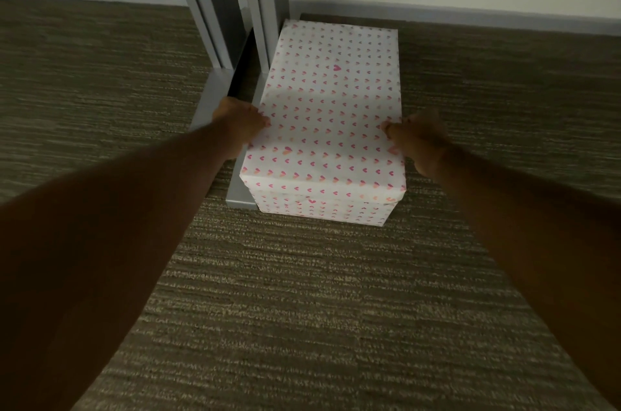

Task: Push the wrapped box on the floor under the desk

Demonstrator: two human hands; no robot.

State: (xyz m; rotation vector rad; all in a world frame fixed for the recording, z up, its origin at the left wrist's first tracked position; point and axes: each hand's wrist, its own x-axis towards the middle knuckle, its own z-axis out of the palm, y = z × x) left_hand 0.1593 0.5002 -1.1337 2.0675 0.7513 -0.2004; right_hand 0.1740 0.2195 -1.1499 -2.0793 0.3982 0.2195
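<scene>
The wrapped box (331, 114) is white paper with small pink hearts and lies lengthwise on the carpet, its far end near the wall. My left hand (240, 126) grips its left long edge, thumb on top and fingers down the side. On the opposite long edge, my right hand (416, 138) holds the box the same way. The box's left side rests against the grey desk leg (265, 7) and its floor foot (239, 197).
A second grey desk leg (208, 7) with its own foot (210, 101) stands just left, a dark gap between them. Brown ribbed carpet (319, 309) covers the floor. A white wall with grey skirting (470, 12) runs behind.
</scene>
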